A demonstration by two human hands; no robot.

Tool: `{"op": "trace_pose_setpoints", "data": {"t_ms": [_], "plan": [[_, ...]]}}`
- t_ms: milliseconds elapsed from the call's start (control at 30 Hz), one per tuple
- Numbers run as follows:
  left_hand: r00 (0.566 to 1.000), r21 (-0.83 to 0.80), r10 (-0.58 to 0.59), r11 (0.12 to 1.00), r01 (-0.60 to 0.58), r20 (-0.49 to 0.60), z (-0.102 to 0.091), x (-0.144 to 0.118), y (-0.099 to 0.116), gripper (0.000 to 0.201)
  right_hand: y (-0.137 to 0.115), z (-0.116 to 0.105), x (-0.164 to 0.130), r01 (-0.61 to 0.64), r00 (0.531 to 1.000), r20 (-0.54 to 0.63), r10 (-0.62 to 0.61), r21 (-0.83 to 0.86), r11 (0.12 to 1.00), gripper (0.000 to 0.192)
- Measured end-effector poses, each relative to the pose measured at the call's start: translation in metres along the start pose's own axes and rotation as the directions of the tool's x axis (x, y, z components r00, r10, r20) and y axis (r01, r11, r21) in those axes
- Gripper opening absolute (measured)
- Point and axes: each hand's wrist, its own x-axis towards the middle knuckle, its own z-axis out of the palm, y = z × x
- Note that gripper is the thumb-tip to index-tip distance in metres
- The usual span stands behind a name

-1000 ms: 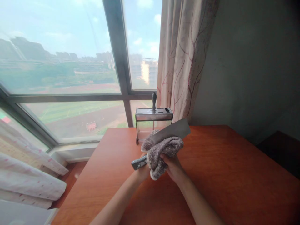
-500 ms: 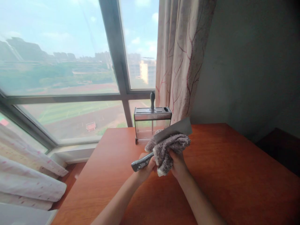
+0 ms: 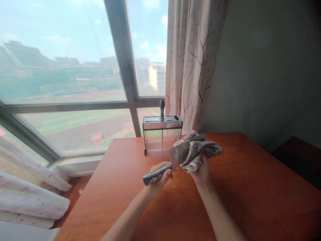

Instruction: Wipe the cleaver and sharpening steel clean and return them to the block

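Observation:
My left hand (image 3: 160,177) is closed around the dark, pale-patterned handle of a kitchen cleaver (image 3: 177,154), held above the table. The broad metal blade points up and to the right. My right hand (image 3: 202,170) grips a fluffy grey-brown cloth (image 3: 204,149) with a whitish edge. The cloth is wrapped around the blade's far part, hiding much of it; the part near the handle is bare. Behind the blade stands a clear-sided knife block (image 3: 163,125) with a slotted top, and a dark handle (image 3: 162,107) sticks up from it.
The reddish-brown wooden table (image 3: 120,201) spreads around my arms. A window (image 3: 75,130) fills the left and back, with a patterned curtain (image 3: 193,60) beside it. Another curtain (image 3: 30,190) hangs at lower left, and a grey wall (image 3: 260,67) is at the right.
My right hand and the cloth have moved right along the blade toward its far end, baring the part near the handle. The cleaver's blade has turned somewhat; my left hand keeps its hold.

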Motion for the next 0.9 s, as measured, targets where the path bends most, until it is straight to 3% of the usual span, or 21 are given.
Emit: {"op": "trace_pose_setpoints", "data": {"t_ms": [167,300,533,667,900], "plan": [[0.996,0.023,-0.013,1.000,0.015,-0.085,0.003,0.000,-0.007,0.033,0.042,0.007,-0.013,-0.107,0.993,0.044,0.113,-0.124,0.987,0.025],[0.992,0.085,0.015,0.996,-0.004,-0.127,0.000,0.003,-0.002,0.035,0.053,0.014,-0.020,-0.117,0.990,0.058,0.126,-0.145,0.982,0.031],[0.999,0.082,0.002,0.997,0.002,-0.046,0.011,0.003,0.003,0.032,0.042,0.010,-0.007,-0.139,0.990,-0.039,0.137,-0.046,0.989,0.022],[1.000,0.071,0.003,0.997,-0.003,0.006,0.012,0.001,0.003,0.031,0.024,0.006,0.001,-0.055,0.998,-0.038,0.053,-0.057,0.997,0.021],[0.993,-0.153,-0.086,0.983,0.098,0.084,0.000,0.002,0.003,0.035,-0.009,-0.003,0.013,0.092,0.992,-0.079,-0.101,-0.109,0.990,0.028]]}}
